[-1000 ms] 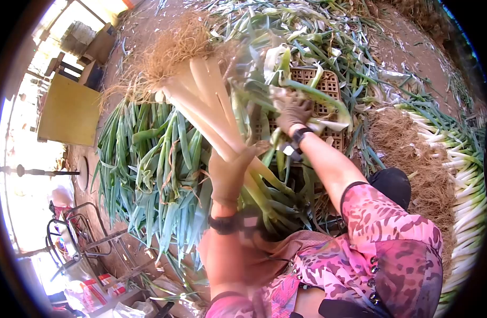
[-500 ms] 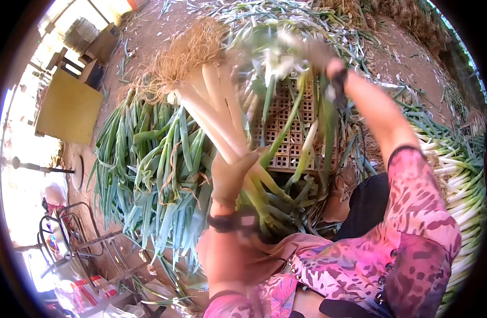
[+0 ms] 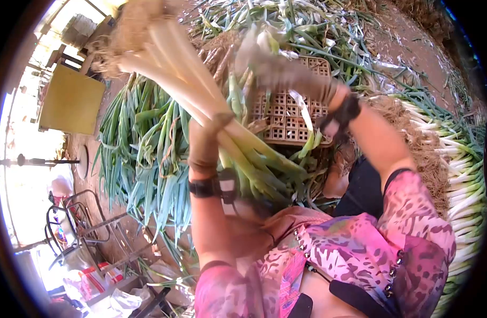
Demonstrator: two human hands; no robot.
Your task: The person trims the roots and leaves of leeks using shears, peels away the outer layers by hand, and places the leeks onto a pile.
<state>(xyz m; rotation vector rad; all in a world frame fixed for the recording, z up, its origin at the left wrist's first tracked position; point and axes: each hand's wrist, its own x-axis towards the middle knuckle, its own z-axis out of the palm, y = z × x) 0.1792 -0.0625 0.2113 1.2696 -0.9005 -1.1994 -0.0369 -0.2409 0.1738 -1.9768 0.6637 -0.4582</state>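
Observation:
Gloved, my left hand (image 3: 206, 140) is wrapped round a few thick leeks (image 3: 185, 79), whose white stalks slant up to the upper left and end in bushy roots (image 3: 140, 32). Their green parts run down to the right below the hand. My right hand (image 3: 291, 77), also gloved and blurred by motion, is above the plastic crate (image 3: 291, 119); what its fingers hold, if anything, is too smeared to tell. A pale leaf strip hangs over the crate below that hand.
A heap of green leek tops (image 3: 148, 138) lies on the left. Rows of leeks (image 3: 461, 191) with roots line the right side. Cut leaves (image 3: 318, 26) litter the ground behind the crate. A yellow board (image 3: 71, 100) and a metal frame (image 3: 95, 228) stand at the left.
My left hand has moved left and up with the leeks. My right hand has moved left and slightly down, and less loose green leaf hangs over the crate.

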